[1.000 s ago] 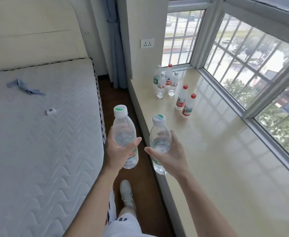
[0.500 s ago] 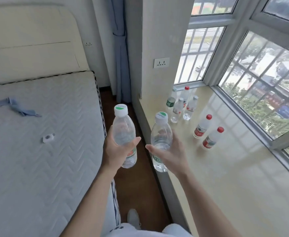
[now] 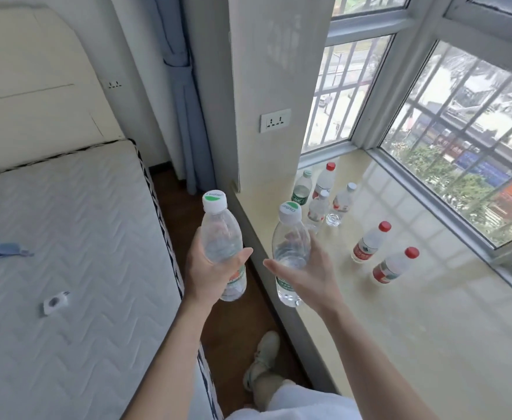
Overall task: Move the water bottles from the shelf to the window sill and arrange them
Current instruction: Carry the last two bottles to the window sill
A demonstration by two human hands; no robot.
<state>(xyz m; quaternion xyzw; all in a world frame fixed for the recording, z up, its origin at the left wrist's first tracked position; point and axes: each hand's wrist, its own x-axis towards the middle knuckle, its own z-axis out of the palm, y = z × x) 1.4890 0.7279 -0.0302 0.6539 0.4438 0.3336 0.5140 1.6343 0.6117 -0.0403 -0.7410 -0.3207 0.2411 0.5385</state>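
The mattress [image 3: 82, 253] lies at nine o'clock, the window sill [image 3: 430, 344] at three, the floor strip [image 3: 233, 328] between. On the sill, a four-bottle cluster [image 3: 318, 207] stands at one o'clock, a bottle pair [image 3: 368, 244] at two. At centre, the left held bottle [image 3: 223, 247] is beside the right held bottle [image 3: 289, 253].

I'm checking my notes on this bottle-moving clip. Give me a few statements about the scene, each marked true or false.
1. The left hand grips one bottle and the right hand grips a second bottle. True.
2. The held bottles have red caps. False: their caps are white with a green mark.
3. Six bottles stand on the window sill. True: a group of four by the corner and two red-capped ones nearer.
4. The bottles on the sill lie on their sides. False: all stand on their bases.
5. A blue cloth lies on the mattress. True.
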